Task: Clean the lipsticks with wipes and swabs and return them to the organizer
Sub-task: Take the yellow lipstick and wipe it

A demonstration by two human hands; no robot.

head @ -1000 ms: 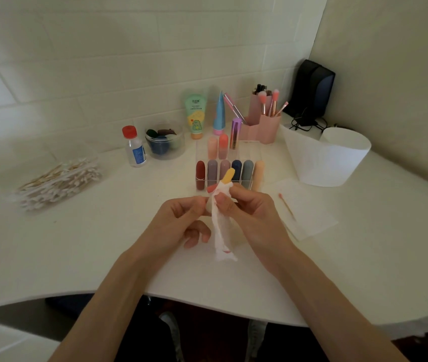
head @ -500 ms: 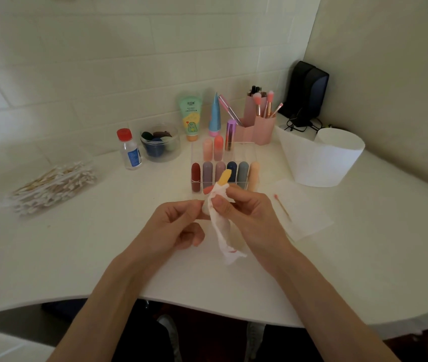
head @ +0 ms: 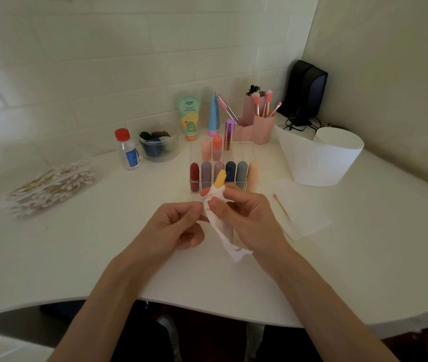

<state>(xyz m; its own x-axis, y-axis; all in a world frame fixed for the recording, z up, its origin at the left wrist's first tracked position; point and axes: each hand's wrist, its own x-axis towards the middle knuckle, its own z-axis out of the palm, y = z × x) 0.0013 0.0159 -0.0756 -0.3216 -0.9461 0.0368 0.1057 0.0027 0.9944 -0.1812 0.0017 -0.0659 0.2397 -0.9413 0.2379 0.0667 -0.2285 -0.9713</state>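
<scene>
Head view, left hand [head: 179, 226] pinches lipstick [head: 220, 177], right hand [head: 249, 218] pinches wipe [head: 223, 231], organizer [head: 244, 155] behind, swab [head: 282, 207] beside

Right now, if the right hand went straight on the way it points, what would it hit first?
Probably the front lipsticks in the organizer, just beyond the right hand; depth is unclear.
</scene>
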